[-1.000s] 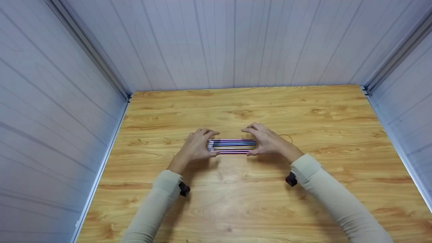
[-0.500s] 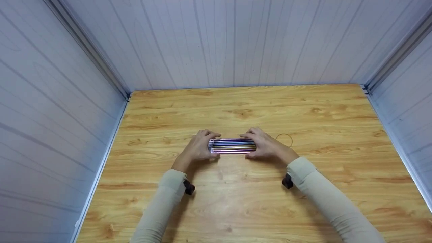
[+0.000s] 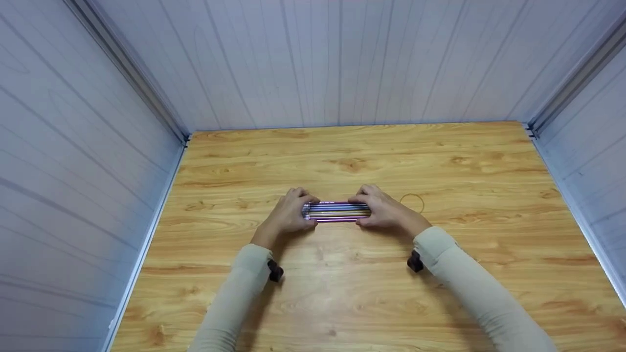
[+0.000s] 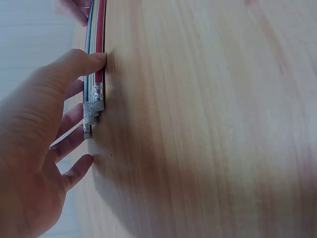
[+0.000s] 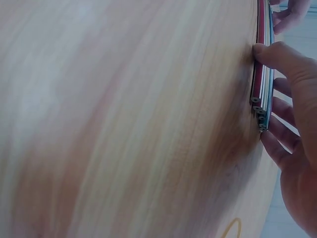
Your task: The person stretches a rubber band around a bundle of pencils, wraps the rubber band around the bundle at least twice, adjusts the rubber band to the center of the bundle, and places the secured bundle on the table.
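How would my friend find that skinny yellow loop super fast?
On the wooden table, find the right hand holding the pencils. Just beyond its wrist lies the thin yellow loop, the only round ring, unlike those straight pencils.

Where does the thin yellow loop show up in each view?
Head: right of centre, the thin yellow loop lies on the table, beside the right hand.
Left wrist: not in it.
Right wrist: bottom edge, right of centre, cut off.
Shared landmark: the row of pencils.

left hand (image 3: 289,213): gripping, fingers (image 4: 70,119) curled | right hand (image 3: 384,209): gripping, fingers curled | forearms (image 3: 232,293): angled inward
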The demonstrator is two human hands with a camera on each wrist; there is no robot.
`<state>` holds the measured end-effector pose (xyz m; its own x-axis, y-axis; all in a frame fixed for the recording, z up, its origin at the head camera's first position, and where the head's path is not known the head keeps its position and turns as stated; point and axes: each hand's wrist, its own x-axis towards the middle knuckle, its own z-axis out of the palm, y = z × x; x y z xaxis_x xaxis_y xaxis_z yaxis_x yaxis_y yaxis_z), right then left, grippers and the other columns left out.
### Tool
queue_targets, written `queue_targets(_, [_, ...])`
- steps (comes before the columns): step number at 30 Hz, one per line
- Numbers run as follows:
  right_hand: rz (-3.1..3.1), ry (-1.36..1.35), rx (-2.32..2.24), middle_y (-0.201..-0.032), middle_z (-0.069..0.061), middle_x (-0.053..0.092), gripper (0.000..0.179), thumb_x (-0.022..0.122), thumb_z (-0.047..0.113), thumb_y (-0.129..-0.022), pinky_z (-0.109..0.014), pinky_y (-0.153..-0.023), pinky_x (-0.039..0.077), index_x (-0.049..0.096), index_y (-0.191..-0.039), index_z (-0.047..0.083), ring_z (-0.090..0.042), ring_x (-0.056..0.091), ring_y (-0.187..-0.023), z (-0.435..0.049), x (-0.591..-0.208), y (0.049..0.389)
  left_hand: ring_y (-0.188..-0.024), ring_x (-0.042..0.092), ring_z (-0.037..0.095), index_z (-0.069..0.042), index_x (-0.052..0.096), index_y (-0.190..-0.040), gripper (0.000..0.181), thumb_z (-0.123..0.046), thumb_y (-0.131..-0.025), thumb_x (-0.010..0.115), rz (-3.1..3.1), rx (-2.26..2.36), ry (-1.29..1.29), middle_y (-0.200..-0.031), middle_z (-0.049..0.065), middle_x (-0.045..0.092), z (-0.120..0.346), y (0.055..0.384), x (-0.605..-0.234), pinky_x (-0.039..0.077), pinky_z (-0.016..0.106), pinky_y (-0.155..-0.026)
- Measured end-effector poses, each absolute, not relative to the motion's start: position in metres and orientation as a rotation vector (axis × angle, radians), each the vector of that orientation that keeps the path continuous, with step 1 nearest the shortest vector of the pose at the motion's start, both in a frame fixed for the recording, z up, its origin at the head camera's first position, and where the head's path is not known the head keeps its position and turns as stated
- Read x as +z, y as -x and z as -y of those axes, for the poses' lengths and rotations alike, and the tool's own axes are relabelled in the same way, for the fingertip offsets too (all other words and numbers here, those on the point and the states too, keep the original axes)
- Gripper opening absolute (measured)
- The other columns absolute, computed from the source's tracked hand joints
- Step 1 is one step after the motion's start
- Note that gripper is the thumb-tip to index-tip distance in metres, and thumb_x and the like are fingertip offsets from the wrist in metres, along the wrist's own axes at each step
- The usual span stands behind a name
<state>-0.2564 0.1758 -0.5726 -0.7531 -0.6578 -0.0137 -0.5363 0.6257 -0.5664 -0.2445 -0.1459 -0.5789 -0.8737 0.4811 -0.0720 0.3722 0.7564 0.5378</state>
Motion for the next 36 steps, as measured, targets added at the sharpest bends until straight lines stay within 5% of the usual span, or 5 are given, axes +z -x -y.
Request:
queue_targets(8, [-2.627,0.959,-0.788,-0.132,-0.017,0.066,0.046,0.082,0.015,-0.099,-0.053,-0.109,0.05,0.074,-0.144,0.005,-0.034,0.058,-0.126,-0.174,-0.571,0.254,-0.142,0.052,0.038,-0.016,0.075,-0.14,0.047,-0.029,-0.095,0.086,-2.73,0.784,-0.634,-0.149,0.015,0.062,0.146,0.251,-0.588,0.044,0.061,-0.12])
queue_targets(18, [-2.641,1.075,-0.822,-0.113,-0.011,0.065,0.03,0.076,0.02,-0.103,-0.035,-0.082,0.046,0.078,-0.13,0.007,-0.02,0.052,-0.095,-0.185,-0.616,0.28,-0.13,0.065,0.029,-0.021,0.078,-0.127,0.032,-0.035,-0.098,0.084,-2.77,0.71,-0.735,-0.139,0.004,0.072,0.152,0.278,-0.638,0.052,0.054,-0.116])
queue_targets(25, [-2.648,1.045,-0.74,-0.113,-0.018,0.074,0.028,0.075,0.009,-0.094,-0.058,-0.092,0.056,0.077,-0.12,-0.002,-0.03,0.067,-0.099,-0.172,-0.575,0.262,-0.103,0.069,0.023,-0.019,0.079,-0.118,0.022,-0.024,-0.097,0.081,-2.748,0.709,-0.711,-0.115,0.003,0.079,0.149,0.281,-0.637,0.06,0.046,-0.097])
queue_targets(36, [-2.642,0.998,-0.696,-0.118,-0.021,0.074,0.032,0.073,0.01,-0.095,-0.055,-0.098,0.058,0.075,-0.123,-0.005,-0.035,0.069,-0.107,-0.169,-0.568,0.262,-0.112,0.074,0.024,-0.012,0.082,-0.123,0.028,-0.023,-0.097,0.082,-2.716,0.629,-0.645,-0.121,0.006,0.081,0.142,0.282,-0.628,0.061,0.047,-0.103])
